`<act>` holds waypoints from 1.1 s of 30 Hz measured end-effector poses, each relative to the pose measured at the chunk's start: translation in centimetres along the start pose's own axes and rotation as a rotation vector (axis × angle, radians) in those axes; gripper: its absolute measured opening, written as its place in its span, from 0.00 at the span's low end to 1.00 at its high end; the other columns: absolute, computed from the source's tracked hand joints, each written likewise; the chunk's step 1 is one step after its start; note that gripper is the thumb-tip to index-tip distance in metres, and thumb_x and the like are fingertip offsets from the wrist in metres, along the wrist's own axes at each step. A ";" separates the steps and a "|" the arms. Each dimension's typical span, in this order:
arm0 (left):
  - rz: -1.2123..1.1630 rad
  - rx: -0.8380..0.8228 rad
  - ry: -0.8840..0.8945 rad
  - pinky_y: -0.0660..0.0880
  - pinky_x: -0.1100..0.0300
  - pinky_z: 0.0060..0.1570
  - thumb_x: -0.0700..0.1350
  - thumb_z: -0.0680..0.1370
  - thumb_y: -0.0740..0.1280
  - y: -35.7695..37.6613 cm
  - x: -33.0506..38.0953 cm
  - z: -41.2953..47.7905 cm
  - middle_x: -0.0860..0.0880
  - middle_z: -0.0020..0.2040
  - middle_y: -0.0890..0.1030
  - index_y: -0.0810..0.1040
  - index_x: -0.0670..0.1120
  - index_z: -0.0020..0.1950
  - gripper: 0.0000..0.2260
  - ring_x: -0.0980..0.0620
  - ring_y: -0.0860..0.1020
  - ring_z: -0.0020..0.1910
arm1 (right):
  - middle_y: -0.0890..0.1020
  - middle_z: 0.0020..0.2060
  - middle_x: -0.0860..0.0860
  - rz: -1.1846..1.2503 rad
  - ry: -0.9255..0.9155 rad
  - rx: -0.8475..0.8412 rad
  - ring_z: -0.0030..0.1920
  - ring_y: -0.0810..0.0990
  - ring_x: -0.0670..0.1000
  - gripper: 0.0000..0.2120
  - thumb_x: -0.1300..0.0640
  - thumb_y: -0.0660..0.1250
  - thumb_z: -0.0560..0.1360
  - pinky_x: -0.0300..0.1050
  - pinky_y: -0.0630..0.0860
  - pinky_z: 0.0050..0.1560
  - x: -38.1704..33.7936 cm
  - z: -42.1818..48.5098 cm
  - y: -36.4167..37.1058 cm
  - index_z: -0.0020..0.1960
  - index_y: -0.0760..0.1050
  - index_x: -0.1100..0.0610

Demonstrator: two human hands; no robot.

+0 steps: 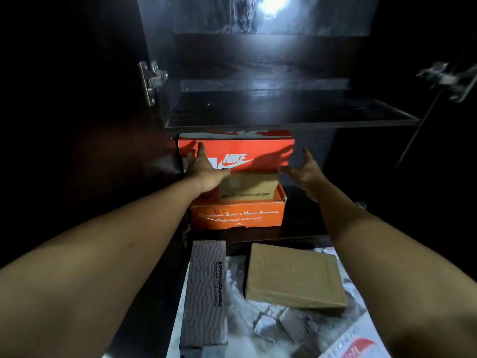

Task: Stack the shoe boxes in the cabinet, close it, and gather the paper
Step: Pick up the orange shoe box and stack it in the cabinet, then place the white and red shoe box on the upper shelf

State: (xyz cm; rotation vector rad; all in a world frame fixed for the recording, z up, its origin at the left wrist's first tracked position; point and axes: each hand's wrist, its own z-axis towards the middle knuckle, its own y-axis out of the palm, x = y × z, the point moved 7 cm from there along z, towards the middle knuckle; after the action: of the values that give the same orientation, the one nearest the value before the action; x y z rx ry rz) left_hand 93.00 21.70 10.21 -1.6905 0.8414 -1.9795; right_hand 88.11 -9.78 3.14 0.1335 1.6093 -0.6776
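Nearest the camera, the left hand [204, 167] and the right hand [305, 171] reach forward, apart, with fingers spread and holding nothing. The left one is at the front of the Nike box [258, 151], but I cannot tell if it touches. This box sits near the centre, inside the open cabinet [284, 125], on the orange safety-shoe box [237, 218], so I judge two boxes stacked and two left outside: the Skechers box [206, 293] at 7 o'clock and the brown box [294, 275] at 5 o'clock. The crumpled paper [268, 326] at 6 o'clock, too many pieces to count, is not yet gathered.
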 end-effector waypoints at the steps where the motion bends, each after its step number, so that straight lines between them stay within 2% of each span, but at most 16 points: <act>1: 0.014 -0.031 0.024 0.62 0.55 0.73 0.54 0.73 0.75 -0.4 0.7 -1.1 0.43 0.78 0.59 0.44 0.49 0.82 0.49 0.44 0.60 0.76 | 0.66 0.75 0.56 -0.046 0.014 0.008 0.71 0.71 0.58 0.66 0.36 0.82 0.50 0.59 0.73 0.68 -2.4 -3.7 -0.9 0.80 0.53 0.49; 2: 0.036 -0.060 0.056 0.62 0.56 0.72 0.55 0.72 0.75 -0.8 1.6 -2.3 0.43 0.78 0.60 0.44 0.48 0.82 0.49 0.45 0.61 0.76 | 0.69 0.73 0.56 -0.078 0.010 0.016 0.68 0.74 0.52 0.60 0.41 0.84 0.54 0.53 0.74 0.67 -4.3 -6.8 -2.1 0.78 0.57 0.54; 4: 0.065 -0.105 0.121 0.61 0.58 0.72 0.55 0.72 0.75 -1.6 3.4 -5.1 0.43 0.78 0.60 0.46 0.46 0.82 0.49 0.45 0.60 0.77 | 0.74 0.66 0.58 -0.120 -0.038 -0.022 0.55 0.81 0.39 0.36 0.62 0.78 0.68 0.36 0.77 0.56 -7.3 -12.0 -4.0 0.71 0.65 0.61; 5: 0.056 -0.117 0.144 0.61 0.58 0.73 0.55 0.72 0.75 -1.8 4.2 -6.8 0.43 0.79 0.59 0.46 0.46 0.81 0.49 0.46 0.60 0.77 | 0.74 0.66 0.60 -0.124 -0.048 -0.002 0.54 0.81 0.39 0.31 0.67 0.74 0.72 0.33 0.76 0.54 -7.9 -13.6 -5.3 0.71 0.65 0.64; 6: 0.031 -0.125 0.162 0.60 0.58 0.73 0.55 0.72 0.75 -1.9 5.0 -8.6 0.43 0.79 0.59 0.47 0.46 0.82 0.49 0.46 0.60 0.77 | 0.74 0.67 0.59 -0.160 -0.047 0.079 0.59 0.80 0.44 0.32 0.66 0.73 0.73 0.35 0.74 0.56 -8.4 -15.3 -6.8 0.72 0.63 0.64; 8: -0.046 -0.150 0.186 0.60 0.58 0.73 0.54 0.73 0.75 -1.1 6.2 -12.6 0.44 0.79 0.60 0.48 0.47 0.82 0.47 0.46 0.61 0.77 | 0.74 0.69 0.57 -0.237 -0.046 0.208 0.68 0.75 0.54 0.39 0.57 0.77 0.71 0.43 0.71 0.67 -9.0 -19.5 -9.0 0.75 0.60 0.61; 10: -0.125 -0.215 0.206 0.60 0.59 0.72 0.52 0.73 0.75 0.9 6.6 -16.8 0.44 0.78 0.62 0.49 0.48 0.81 0.46 0.47 0.62 0.76 | 0.72 0.71 0.56 -0.253 -0.022 0.241 0.71 0.71 0.56 0.48 0.47 0.78 0.67 0.50 0.69 0.71 -7.3 -23.3 -10.2 0.78 0.56 0.59; 12: -0.169 -0.291 0.228 0.62 0.56 0.74 0.53 0.72 0.76 2.9 6.5 -20.4 0.45 0.77 0.64 0.49 0.49 0.81 0.47 0.47 0.64 0.75 | 0.69 0.73 0.56 -0.287 0.058 0.230 0.72 0.69 0.58 0.53 0.41 0.78 0.64 0.54 0.68 0.72 -4.2 -27.8 -10.7 0.79 0.54 0.55; 15: -0.180 -0.378 0.182 0.64 0.49 0.73 0.56 0.71 0.75 4.8 5.2 -25.0 0.46 0.78 0.63 0.47 0.52 0.81 0.48 0.46 0.65 0.75 | 0.67 0.73 0.60 -0.360 0.157 0.210 0.71 0.70 0.60 0.48 0.47 0.77 0.69 0.55 0.69 0.70 0.4 -34.3 -11.3 0.80 0.52 0.55; 20: -0.204 -0.435 0.128 0.63 0.53 0.73 0.52 0.74 0.74 7.8 1.4 -31.7 0.46 0.78 0.62 0.47 0.51 0.81 0.46 0.46 0.64 0.75 | 0.63 0.75 0.60 -0.425 0.261 0.188 0.73 0.66 0.59 0.46 0.49 0.75 0.73 0.53 0.68 0.70 5.5 -41.3 -10.9 0.80 0.51 0.58; 23: -0.212 -0.579 0.015 0.71 0.50 0.67 0.50 0.74 0.75 10.5 -2.7 -35.0 0.45 0.78 0.62 0.44 0.51 0.81 0.47 0.45 0.69 0.72 | 0.63 0.76 0.57 -0.424 0.300 0.185 0.75 0.64 0.58 0.46 0.47 0.75 0.72 0.51 0.67 0.70 7.8 -45.3 -10.2 0.80 0.52 0.57; 25: -0.157 -0.648 0.029 0.72 0.49 0.67 0.51 0.71 0.76 11.9 -4.6 -36.6 0.45 0.79 0.61 0.44 0.50 0.81 0.50 0.45 0.68 0.73 | 0.65 0.75 0.58 -0.403 0.343 0.188 0.74 0.66 0.58 0.49 0.44 0.76 0.70 0.53 0.67 0.71 9.5 -47.3 -10.0 0.80 0.52 0.57; 29: -0.035 -0.781 0.079 0.68 0.54 0.69 0.53 0.69 0.76 14.6 -5.9 -37.4 0.47 0.81 0.56 0.44 0.51 0.81 0.52 0.46 0.63 0.76 | 0.71 0.71 0.58 -0.443 0.443 0.229 0.71 0.70 0.59 0.47 0.47 0.78 0.68 0.52 0.69 0.69 13.3 -50.2 -9.5 0.78 0.56 0.59; 31: 0.045 -0.827 0.144 0.69 0.56 0.66 0.52 0.69 0.76 16.0 -5.8 -37.5 0.47 0.80 0.59 0.44 0.51 0.81 0.51 0.46 0.65 0.75 | 0.72 0.71 0.57 -0.444 0.447 0.220 0.71 0.70 0.58 0.46 0.46 0.78 0.67 0.50 0.68 0.69 15.2 -51.3 -8.6 0.76 0.61 0.60; 33: 0.110 -0.844 0.190 0.69 0.57 0.66 0.50 0.69 0.77 17.3 -6.1 -37.2 0.47 0.79 0.61 0.46 0.50 0.81 0.51 0.46 0.67 0.74 | 0.69 0.73 0.53 -0.400 0.472 0.164 0.73 0.67 0.55 0.46 0.48 0.78 0.68 0.46 0.64 0.70 16.7 -52.3 -7.1 0.77 0.59 0.61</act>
State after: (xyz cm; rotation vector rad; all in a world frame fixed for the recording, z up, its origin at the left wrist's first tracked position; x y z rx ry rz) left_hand 56.30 19.72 -9.12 -1.7903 1.9975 -1.8369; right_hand 36.49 5.30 -9.91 0.0957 2.0569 -1.1522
